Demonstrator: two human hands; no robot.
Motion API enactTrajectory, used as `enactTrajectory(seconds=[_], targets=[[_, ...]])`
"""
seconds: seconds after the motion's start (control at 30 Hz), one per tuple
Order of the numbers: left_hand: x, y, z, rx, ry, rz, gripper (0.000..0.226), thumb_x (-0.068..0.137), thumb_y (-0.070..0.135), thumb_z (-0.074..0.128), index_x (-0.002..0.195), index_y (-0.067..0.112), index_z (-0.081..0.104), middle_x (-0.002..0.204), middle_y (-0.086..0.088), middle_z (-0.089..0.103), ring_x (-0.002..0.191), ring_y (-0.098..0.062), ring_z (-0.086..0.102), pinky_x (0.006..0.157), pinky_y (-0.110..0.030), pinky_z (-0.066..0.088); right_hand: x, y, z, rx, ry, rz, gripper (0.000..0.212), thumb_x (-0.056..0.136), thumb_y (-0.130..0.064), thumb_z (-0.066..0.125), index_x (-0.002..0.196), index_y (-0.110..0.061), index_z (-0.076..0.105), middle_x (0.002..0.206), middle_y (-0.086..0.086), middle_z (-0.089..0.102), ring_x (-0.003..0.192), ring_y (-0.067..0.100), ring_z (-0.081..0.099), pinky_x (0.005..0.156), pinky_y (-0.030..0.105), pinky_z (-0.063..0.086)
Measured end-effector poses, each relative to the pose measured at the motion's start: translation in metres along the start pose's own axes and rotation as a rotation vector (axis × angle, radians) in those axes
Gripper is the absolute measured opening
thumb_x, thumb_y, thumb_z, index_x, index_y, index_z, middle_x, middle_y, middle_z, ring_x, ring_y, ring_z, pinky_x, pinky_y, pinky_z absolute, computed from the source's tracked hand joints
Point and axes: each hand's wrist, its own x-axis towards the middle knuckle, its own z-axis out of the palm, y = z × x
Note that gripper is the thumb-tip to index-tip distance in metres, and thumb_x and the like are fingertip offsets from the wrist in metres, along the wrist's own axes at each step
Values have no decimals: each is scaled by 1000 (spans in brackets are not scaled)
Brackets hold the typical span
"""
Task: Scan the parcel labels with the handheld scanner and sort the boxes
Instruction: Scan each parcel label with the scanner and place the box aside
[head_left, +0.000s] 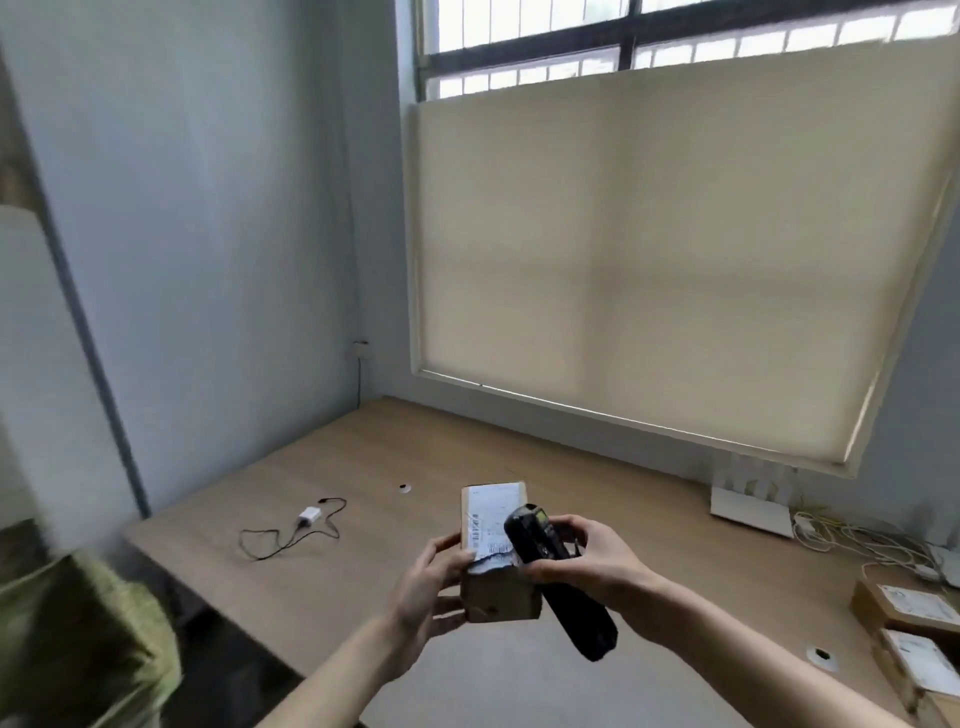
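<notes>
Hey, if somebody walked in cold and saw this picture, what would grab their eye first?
Low in the middle, the left hand holds a small brown cardboard box with a white shipping label on top, while the right hand grips a black handheld scanner over that label. Behind them, a large cream roller blind fills the window above the light wooden table.

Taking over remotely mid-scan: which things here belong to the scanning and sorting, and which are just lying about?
Job: handheld scanner in right hand; labelled box in left hand; two labelled boxes at right.

Lying about: charger and cable; white router; tangled white cables; desk.
</notes>
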Motion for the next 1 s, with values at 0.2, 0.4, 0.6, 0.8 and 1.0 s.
enactTrajectory(seconds=[0.2, 0.4, 0.6, 0.8, 1.0], targets=[[-63, 14, -178, -34, 185, 39, 77, 55, 61, 85, 125, 44, 60, 109, 3, 78, 110, -23, 69, 102, -45, 50, 53, -67, 167, -56, -216, -83, 89, 39, -48, 93, 122, -25, 68, 113, -10, 73, 89, -3, 72, 71, 10, 52], [-129, 6, -346, -107, 445, 72, 60, 76, 39, 79, 133, 32, 58, 109, 1, 78, 101, -18, 72, 78, -32, 55, 79, -118, 355, -65, -438, -155, 90, 44, -46, 96, 125, -21, 66, 114, -8, 73, 90, 1, 74, 73, 13, 55], [-180, -30, -476, -105, 717, 37, 57, 89, 40, 72, 142, 38, 51, 89, 26, 69, 85, 6, 61, 54, -18, 51, 97, -136, 506, -84, -626, -162, 83, 55, -31, 102, 127, -12, 66, 111, 0, 77, 92, 12, 76, 76, 24, 61], [-188, -59, -555, -168, 787, -35, 63, 82, 44, 75, 140, 43, 51, 143, 7, 51, 126, -14, 43, 117, -47, 24, 134, -133, 607, -140, -745, -117, 82, 58, -28, 100, 129, -14, 60, 118, 5, 72, 105, 21, 72, 97, 41, 60], [-145, -91, -620, -208, 890, -150, 78, 70, 50, 77, 142, 43, 49, 118, 11, 61, 116, -14, 55, 116, -57, 32, 201, -104, 699, -262, -820, -89, 80, 54, -31, 99, 124, -21, 61, 112, -4, 72, 100, 11, 71, 91, 31, 61]])
